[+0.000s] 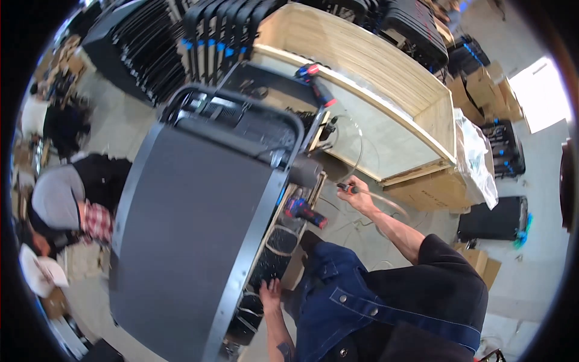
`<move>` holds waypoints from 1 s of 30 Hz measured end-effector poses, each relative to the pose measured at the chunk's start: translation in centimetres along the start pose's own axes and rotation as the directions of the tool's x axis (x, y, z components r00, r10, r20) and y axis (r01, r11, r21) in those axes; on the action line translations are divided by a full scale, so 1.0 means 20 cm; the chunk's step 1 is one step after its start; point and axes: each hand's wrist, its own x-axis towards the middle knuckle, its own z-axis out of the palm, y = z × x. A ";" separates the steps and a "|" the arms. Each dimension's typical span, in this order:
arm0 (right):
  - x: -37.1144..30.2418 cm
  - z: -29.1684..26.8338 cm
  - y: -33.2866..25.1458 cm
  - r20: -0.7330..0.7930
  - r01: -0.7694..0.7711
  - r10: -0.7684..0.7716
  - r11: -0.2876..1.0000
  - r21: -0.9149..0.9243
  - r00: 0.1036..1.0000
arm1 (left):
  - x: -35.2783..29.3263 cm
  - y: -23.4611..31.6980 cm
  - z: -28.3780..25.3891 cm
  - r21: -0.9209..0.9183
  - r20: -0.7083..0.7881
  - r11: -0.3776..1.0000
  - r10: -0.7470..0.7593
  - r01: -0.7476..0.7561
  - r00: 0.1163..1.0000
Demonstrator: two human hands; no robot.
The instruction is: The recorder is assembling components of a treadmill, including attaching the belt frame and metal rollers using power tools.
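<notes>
A long treadmill (pixel 193 235) with a dark grey deck and silver side rails lies across the middle. Along its right side runs a row of black parts bins (pixel 270 263), some with small pieces in them. My left hand (pixel 271 294) is at the edge of one bin, fingers stretched and apart, with nothing seen in them. Farther right and forward, my right hand (pixel 360 194) is closed round an orange-and-black air blow gun (pixel 347 189) with a tan hose trailing from it. Close to the bins rests a red-and-blue cordless driver (pixel 306 212).
A second cordless driver (pixel 316 85) lies by the far end, beside a large wooden crate (pixel 416 130). Black frames (pixel 223 30) are stacked at the back. Across the treadmill a person (pixel 66 187) bends over. Hoses (pixel 356 223) trail on the floor; cartons (pixel 431 187) stand at right.
</notes>
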 end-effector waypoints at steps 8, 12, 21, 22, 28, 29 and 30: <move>0.84 0.24 0.41 0.090 -0.012 0.019 0.997 -0.075 0.996 | -0.23 -0.14 -0.08 -0.001 0.172 1.000 -0.012 0.012 0.985; 1.07 0.49 0.64 0.104 -0.056 0.053 0.998 0.021 0.993 | -0.38 -0.20 0.03 0.213 -0.106 0.977 0.055 -0.031 0.993; 0.60 0.22 0.38 0.232 -0.055 0.099 0.981 -0.186 0.968 | -0.30 -0.48 0.48 0.268 0.138 0.948 0.140 -0.173 0.981; 0.51 0.17 0.52 0.237 -0.074 0.125 0.975 -0.212 0.963 | -0.34 -0.53 0.68 0.340 0.223 0.916 0.142 -0.214 0.964; 0.34 -0.58 0.31 0.903 -0.285 0.177 0.957 -0.064 0.392 | -0.68 -0.65 1.60 0.681 0.572 0.560 -0.003 -0.472 0.821; 0.45 -0.70 0.31 0.857 -0.240 0.165 0.970 -0.050 0.487 | -0.76 -0.66 1.77 0.659 0.661 0.492 -0.018 -0.569 0.750; 0.57 -0.81 0.29 0.808 -0.198 0.150 0.979 -0.042 0.570 | -0.85 -0.67 1.94 0.626 0.735 0.425 -0.039 -0.654 0.677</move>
